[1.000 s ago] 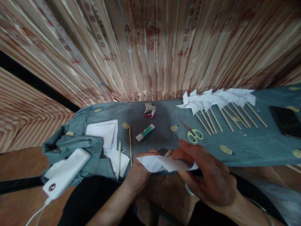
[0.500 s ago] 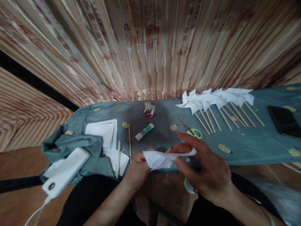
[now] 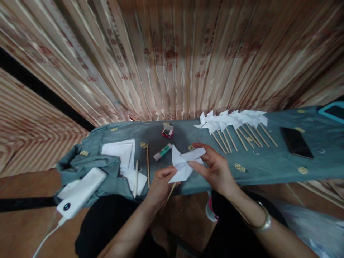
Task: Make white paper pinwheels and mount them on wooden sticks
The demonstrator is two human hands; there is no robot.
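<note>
I hold a white paper pinwheel (image 3: pixel 183 164) over the near edge of a table draped in a grey-blue cloth (image 3: pixel 268 166). My left hand (image 3: pixel 160 184) is closed round its wooden stick (image 3: pixel 171 190), just below the paper. My right hand (image 3: pixel 215 168) pinches the upper right blades between thumb and fingers. The scissors seen earlier are hidden behind my right hand.
A row of several finished white pinwheels on sticks (image 3: pixel 233 123) lies at the back right. A glue stick (image 3: pixel 162 152), a small red box (image 3: pixel 167 131), white paper sheets (image 3: pixel 120 152), a loose stick (image 3: pixel 147 165), a black phone (image 3: pixel 296 142) and a white power bank (image 3: pixel 80 193) lie around.
The flat folded paper has been raised and turned upright, and now shows as a pinwheel on a stick. The camera view has pulled back and shifted, so the table looks smaller.
</note>
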